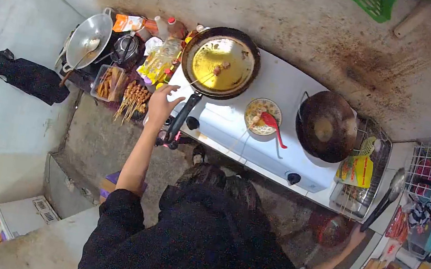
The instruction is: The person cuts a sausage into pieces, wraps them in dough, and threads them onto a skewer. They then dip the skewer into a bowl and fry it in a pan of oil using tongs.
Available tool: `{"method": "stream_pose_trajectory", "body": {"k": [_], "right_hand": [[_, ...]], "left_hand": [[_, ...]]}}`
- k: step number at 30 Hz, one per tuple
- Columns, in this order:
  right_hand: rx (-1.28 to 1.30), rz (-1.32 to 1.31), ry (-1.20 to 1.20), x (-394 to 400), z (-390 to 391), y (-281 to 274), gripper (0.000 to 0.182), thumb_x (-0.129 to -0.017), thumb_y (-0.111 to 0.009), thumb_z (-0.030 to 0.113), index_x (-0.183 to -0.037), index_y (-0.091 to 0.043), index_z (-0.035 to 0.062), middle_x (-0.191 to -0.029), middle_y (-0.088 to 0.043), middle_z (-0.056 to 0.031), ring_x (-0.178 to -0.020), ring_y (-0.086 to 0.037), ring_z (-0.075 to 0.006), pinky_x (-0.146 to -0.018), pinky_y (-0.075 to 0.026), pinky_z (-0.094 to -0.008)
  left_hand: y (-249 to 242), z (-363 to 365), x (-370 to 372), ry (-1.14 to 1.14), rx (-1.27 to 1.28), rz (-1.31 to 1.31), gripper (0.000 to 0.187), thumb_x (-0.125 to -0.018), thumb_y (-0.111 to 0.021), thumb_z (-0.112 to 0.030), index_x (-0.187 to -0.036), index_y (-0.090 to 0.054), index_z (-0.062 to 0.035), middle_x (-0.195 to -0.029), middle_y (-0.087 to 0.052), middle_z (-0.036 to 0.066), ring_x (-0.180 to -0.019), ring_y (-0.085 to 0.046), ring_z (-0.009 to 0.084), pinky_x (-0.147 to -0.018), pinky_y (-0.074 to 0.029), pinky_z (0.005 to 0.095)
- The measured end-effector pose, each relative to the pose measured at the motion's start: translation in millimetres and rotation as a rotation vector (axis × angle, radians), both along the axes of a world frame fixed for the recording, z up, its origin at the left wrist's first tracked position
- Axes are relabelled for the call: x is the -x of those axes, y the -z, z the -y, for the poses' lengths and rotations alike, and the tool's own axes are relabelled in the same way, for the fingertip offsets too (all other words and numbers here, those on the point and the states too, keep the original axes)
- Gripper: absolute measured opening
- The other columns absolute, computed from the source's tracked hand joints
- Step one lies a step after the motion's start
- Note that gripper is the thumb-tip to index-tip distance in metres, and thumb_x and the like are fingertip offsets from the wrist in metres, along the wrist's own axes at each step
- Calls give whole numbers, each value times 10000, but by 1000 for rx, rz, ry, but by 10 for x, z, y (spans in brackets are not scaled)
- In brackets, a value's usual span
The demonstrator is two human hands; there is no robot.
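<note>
My left hand (163, 102) is beside the black-handled frying pan (190, 113), its thumb and forefinger apart. Near those fingertips is the stick end of a skewer (202, 79), whose small brown balls lie in the pan's yellow oil (216, 58). Low on the right, my right hand (359, 236) grips the black handle of a metal ladle (397, 183), its head pointing up and away. Between the two burners, a patterned bowl (255, 107) holds a red spoon (269, 120) and another skewer (242, 136) leaning over the rim.
A dark wok (310, 141) sits on the stove's (283, 83) right burner. Right of it stands a wire rack (373, 187) with a yellow packet (356, 171). At left are bundled skewers (133, 100), a plastic tub (100, 88), bottles (176, 28) and a pale wok (81, 40).
</note>
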State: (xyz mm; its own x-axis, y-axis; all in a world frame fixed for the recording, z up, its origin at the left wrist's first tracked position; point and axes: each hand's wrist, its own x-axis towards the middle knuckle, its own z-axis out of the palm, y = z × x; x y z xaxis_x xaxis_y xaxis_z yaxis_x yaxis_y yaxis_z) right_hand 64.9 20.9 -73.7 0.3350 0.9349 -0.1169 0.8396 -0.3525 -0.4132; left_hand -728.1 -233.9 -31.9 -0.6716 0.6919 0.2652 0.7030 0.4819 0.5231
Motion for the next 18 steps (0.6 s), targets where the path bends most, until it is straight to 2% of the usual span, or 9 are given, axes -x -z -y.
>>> {"method": "stream_pose_trajectory", "body": {"k": [2,4,5,7,8,10,12,14,18], "right_hand": [[-108,178,8,539,463,-185,463,-746,-615,352,-947,-552,-60,-859,-595,-199,-774,-556,-309,-744,-412,-409],[-97,-174,99,821,748,-169,483,-778,-598,377,-975,-551,-61,-823,-593,-152,-749,-538,-286,-743,-411,-398],[-101,-172,108,1175,929,-248,483,-778,-598,377,-975,-551,-61,-823,-593,-152,-749,-538,-286,-743,-411,-398],[-501,-486,19,2002,1194,-523,451,-825,-544,411,-924,-573,-28,-825,-563,-101,-692,-517,-219,-639,-429,-338],[-504,-478,32,2155,1268,-594,451,-825,-544,411,-924,-573,-28,-825,-563,-101,-692,-517,-219,-639,-429,-338],[-88,-904,174,2400,1417,-676,482,-855,-486,444,-1139,-470,55,-939,-496,-20,-749,-458,-107,-593,-383,-257],[-118,-1322,-17,2765,1582,-659,507,-859,-405,518,-1118,-442,84,-788,-442,-12,-623,-379,-98,-527,-313,-225],[-111,-1520,44,3345,1754,-860,671,-815,-255,656,-1140,-396,87,-727,-389,-1,-573,-335,-90,-493,-268,-207],[-2,-1549,-103,3890,1962,-846,838,-738,-216,751,-1201,-367,69,-720,-359,4,-538,-330,-82,-487,-273,-206]], "left_hand": [[31,25,89,33,-5,8,312,-619,-733,-211,-875,-639,-58,-839,-611,79,-682,-576,227,-622,-459,318],[34,38,142,41,-42,-4,290,-618,-732,-219,-848,-651,-62,-810,-614,73,-650,-577,223,-605,-460,317],[18,39,171,46,-43,6,284,-621,-730,-222,-845,-656,-65,-799,-616,70,-633,-576,221,-596,-460,319],[70,38,248,63,-61,4,250,-631,-723,-225,-826,-670,-78,-764,-621,63,-591,-573,218,-563,-455,312],[108,45,289,78,-60,9,250,-631,-723,-225,-826,-670,-78,-764,-621,63,-591,-573,218,-563,-455,312],[163,57,367,111,-40,-16,204,-638,-718,-213,-784,-677,-77,-742,-625,73,-582,-570,216,-547,-448,306],[228,76,420,128,-69,-8,181,-640,-715,-208,-759,-679,-77,-718,-624,81,-570,-566,215,-539,-443,307],[260,74,464,141,-97,3,159,-643,-712,-204,-734,-680,-78,-693,-622,88,-558,-561,213,-531,-439,309],[326,78,520,211,-124,40,129,-656,-700,-196,-711,-680,-82,-637,-610,100,-506,-546,211,-505,-425,323]]}}
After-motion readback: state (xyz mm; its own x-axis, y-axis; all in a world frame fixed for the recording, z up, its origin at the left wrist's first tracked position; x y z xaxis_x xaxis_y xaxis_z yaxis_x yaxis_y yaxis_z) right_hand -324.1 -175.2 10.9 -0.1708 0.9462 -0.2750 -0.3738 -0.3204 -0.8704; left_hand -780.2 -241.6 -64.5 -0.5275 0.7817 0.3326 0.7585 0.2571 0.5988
